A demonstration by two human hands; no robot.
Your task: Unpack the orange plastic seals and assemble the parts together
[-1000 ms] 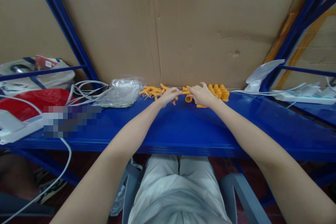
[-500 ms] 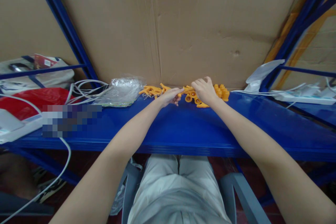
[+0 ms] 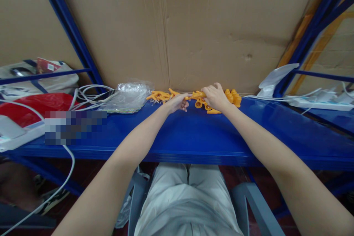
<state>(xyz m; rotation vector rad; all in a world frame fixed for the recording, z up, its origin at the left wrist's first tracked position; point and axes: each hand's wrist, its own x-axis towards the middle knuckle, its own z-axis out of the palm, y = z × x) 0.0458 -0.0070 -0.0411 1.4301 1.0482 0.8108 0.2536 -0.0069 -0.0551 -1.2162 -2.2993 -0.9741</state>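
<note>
Both hands are at the back of the blue table, close together among small orange plastic parts. My left hand (image 3: 178, 104) is closed, pinching the left end of a slim orange plastic piece (image 3: 197, 95). The fingers of my right hand (image 3: 215, 96) are bent round the right end of that piece, hiding part of it. Below it lie round, hollow orange parts (image 3: 198, 104) with dark centres. Left of my left hand is a pile of branching orange parts (image 3: 159, 96) with thin metal chains. Behind my right hand stand chunky orange parts (image 3: 235, 97).
A clear plastic bag (image 3: 127, 97) lies left of the parts on the blue table (image 3: 188, 136). White cables (image 3: 92, 90), a red bag (image 3: 47, 107) and a power strip (image 3: 22, 138) are farther left. A cardboard wall (image 3: 207, 25) stands behind; another power strip (image 3: 323, 102) is at right.
My right hand has shifted slightly down, with its fingers bent closer over the orange piece. My left hand stays nearly in place, still pinching.
</note>
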